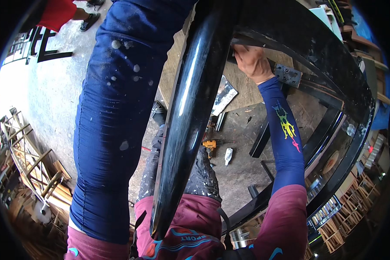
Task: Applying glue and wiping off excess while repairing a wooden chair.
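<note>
My left sleeved arm (110,130) rises along the left of the head view; its hand is out of sight beyond the top edge. A long, glossy black tapered piece (190,78) stands close beside it, reaching down to my shirt. My right hand (249,61) has its fingers curled under the edge of a wide black curved panel (305,37); what they grip is hidden. Just right of that hand is a dark bolted metal plate (287,73) on the black frame.
A yellow cordless drill (209,145) and a small white object (228,156) lie on the floor by my legs. A wooden board (242,97) lies beneath. Another person's leg and shoe (89,21) show at upper left. Stacked wooden frames (32,158) line the left.
</note>
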Motion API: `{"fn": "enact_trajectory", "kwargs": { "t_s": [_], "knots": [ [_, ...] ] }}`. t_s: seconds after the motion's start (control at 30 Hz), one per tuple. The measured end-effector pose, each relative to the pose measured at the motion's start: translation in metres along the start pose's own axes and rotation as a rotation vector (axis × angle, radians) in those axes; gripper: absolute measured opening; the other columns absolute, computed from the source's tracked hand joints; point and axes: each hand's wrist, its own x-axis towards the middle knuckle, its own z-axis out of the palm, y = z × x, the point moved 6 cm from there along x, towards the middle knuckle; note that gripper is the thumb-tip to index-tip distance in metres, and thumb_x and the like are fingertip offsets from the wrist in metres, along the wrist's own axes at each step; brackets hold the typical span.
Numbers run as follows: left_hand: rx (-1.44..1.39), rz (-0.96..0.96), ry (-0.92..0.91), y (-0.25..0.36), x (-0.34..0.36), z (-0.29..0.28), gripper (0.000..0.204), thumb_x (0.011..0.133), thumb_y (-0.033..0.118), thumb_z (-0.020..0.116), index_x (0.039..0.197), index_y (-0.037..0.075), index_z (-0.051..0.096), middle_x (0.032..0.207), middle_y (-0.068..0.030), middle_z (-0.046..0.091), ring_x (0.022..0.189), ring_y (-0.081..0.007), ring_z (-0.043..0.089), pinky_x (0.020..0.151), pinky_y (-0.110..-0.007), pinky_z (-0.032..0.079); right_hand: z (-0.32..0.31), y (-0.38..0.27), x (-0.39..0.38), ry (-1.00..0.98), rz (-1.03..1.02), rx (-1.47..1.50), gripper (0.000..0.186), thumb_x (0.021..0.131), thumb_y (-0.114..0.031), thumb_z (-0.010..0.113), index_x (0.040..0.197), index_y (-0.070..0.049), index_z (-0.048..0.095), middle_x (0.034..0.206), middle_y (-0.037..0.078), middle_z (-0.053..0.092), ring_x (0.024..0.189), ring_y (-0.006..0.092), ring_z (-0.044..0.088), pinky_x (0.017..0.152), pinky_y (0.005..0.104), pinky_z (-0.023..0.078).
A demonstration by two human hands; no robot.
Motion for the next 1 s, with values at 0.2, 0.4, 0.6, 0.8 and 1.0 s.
{"fn": "enact_trajectory", "kwargs": {
  "t_s": [0.2, 0.4, 0.6, 0.8, 1.0],
  "knots": [
    [0.021, -0.085, -0.054, -0.014, -0.003, -0.002, 0.011, 0.083, 0.015, 0.068, 0.072, 0.016, 0.069, 0.069, -0.0068, 0.066, 0.066, -0.0242, 0.058, 0.074, -0.034, 0.042, 0.017, -0.013, 0.008, -0.022, -0.098, 0.083, 0.017, 0.082, -0.004, 0.071, 0.097, -0.005, 0.065, 0.091, 0.014, 0.067, 0.087, 0.0333, 0.069, 0.071, 0.0377, 0.058],
    [-1.684, -0.451, 0.263, -0.049, -0.042, 0.058, 0.003, 0.091, 0.01, 0.071, 0.093, 0.01, 0.071, 0.086, -0.0012, 0.068, 0.08, -0.014, 0.063, 0.076, -0.028, 0.049, 0.017, -0.02, 0.01, 0.068, -0.112, 0.055, 0.016, 0.081, -0.002, 0.07, 0.096, -0.003, 0.065, 0.086, 0.013, 0.065, 0.08, 0.0327, 0.067, 0.07, 0.0376, 0.058],
    [-1.75, -0.455, 0.256, -0.052, -0.039, 0.07, 0.006, 0.093, 0.01, 0.071, 0.097, 0.008, 0.068, 0.09, 0.0006, 0.065, 0.084, -0.0106, 0.061, 0.074, -0.026, 0.049, 0.019, -0.016, 0.008, 0.029, -0.167, 0.012, 0.017, 0.083, -0.003, 0.064, 0.099, -0.004, 0.065, 0.089, 0.012, 0.064, 0.082, 0.0309, 0.068, 0.071, 0.0364, 0.057],
    [-1.111, -0.342, 0.161, -0.038, -0.026, 0.035, 0.007, 0.092, 0.011, 0.072, 0.096, 0.007, 0.067, 0.085, 0.0, 0.062, 0.079, -0.0114, 0.06, 0.07, -0.028, 0.047, 0.014, -0.016, 0.009, -0.104, -0.315, -0.124, 0.022, 0.084, -0.009, 0.06, 0.105, -0.006, 0.065, 0.103, 0.012, 0.063, 0.094, 0.0303, 0.068, 0.08, 0.0356, 0.058],
    [-1.71, -0.36, 0.308, -0.044, -0.028, 0.047, 0.005, 0.091, 0.01, 0.072, 0.094, 0.008, 0.068, 0.082, 0.0, 0.063, 0.077, -0.0134, 0.06, 0.07, -0.029, 0.047, 0.02, -0.025, 0.015, -0.103, -0.326, -0.092, 0.039, 0.089, -0.006, 0.063, 0.128, -0.006, 0.063, 0.09, 0.014, 0.067, 0.077, 0.029, 0.071, 0.072, 0.0348, 0.061]
  ]
}}
